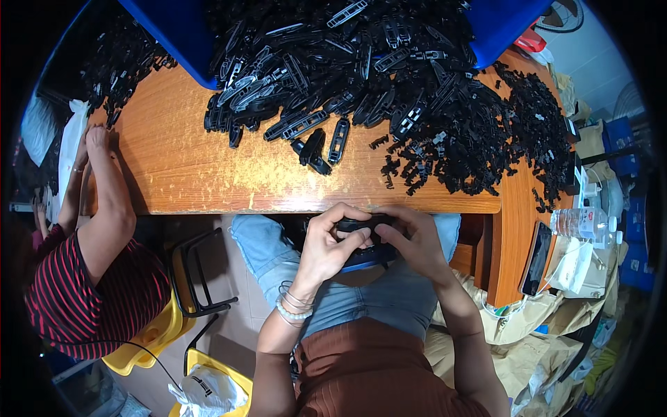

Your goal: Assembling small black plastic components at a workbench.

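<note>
Above my lap, just off the table's front edge, both hands are closed on a small black plastic part (356,225). My left hand (325,244) pinches it from the left, thumb across the top. From the other side my right hand (415,240) presses with its thumb; the fingers partly cover the piece, so its exact kind is hard to make out. Under the hands a dark object with a blue rim (365,263) rests on my lap. Ahead on the table lies a big heap of long black plastic housings (299,76), with a few loose housings (338,141) in front.
Small black clips (445,160) are heaped at the right. Blue bin walls (174,42) flank the housings. A phone (537,258) and a clear bottle (580,224) sit on the right side. At left another person in a striped shirt (104,292) works beside a folding chair (198,271).
</note>
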The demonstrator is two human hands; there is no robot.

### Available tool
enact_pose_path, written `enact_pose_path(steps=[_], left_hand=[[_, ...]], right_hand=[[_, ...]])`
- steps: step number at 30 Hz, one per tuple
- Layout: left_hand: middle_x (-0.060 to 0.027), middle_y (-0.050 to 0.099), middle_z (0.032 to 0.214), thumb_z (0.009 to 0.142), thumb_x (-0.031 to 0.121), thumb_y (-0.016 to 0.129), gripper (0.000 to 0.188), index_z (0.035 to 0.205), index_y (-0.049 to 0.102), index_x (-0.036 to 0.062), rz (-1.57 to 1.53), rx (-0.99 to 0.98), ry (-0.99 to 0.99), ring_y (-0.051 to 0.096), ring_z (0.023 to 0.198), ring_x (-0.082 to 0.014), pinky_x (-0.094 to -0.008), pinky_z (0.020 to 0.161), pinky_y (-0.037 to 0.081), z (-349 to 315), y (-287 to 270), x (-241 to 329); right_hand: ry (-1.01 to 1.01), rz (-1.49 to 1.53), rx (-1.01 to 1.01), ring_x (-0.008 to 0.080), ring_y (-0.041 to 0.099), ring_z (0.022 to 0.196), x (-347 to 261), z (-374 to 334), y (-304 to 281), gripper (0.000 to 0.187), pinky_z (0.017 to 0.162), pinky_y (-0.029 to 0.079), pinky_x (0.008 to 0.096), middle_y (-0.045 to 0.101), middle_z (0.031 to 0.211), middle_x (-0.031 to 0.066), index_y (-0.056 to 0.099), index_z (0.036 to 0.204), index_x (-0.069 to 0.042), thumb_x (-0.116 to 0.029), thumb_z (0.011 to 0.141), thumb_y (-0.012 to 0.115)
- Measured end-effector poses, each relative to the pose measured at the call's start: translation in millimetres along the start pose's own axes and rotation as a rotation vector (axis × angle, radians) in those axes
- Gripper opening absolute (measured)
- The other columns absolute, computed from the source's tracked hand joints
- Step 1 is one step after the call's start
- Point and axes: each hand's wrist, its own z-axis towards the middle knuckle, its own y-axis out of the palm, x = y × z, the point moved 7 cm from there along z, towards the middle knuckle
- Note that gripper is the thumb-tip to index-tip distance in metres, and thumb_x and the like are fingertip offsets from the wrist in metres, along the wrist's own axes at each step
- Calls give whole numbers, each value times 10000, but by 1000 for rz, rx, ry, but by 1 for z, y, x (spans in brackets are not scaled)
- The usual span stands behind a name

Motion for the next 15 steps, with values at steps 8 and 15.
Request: enact_pose_path(steps=[8, 15], left_hand=[[-130, 679, 863, 847, -34, 587, 200, 1039, 624, -72, 115, -180, -30, 670, 768, -193, -259, 705, 538, -2, -5, -4], [-110, 608, 775, 810, 95, 683, 138, 894, 629, 0, 846, 469, 486, 610, 644, -194, -311, 572, 484, 2, -45, 80]], right_hand=[[54, 166, -72, 75, 577, 691, 16, -5, 3, 272, 620, 448, 211, 638, 822, 55, 629, 1123, 5, -67, 861, 634], [-182, -140, -34, 129, 574, 658, -17, 13, -2, 221, 609, 455, 249, 613, 809, 84, 638, 1080, -1, -13, 866, 589]])
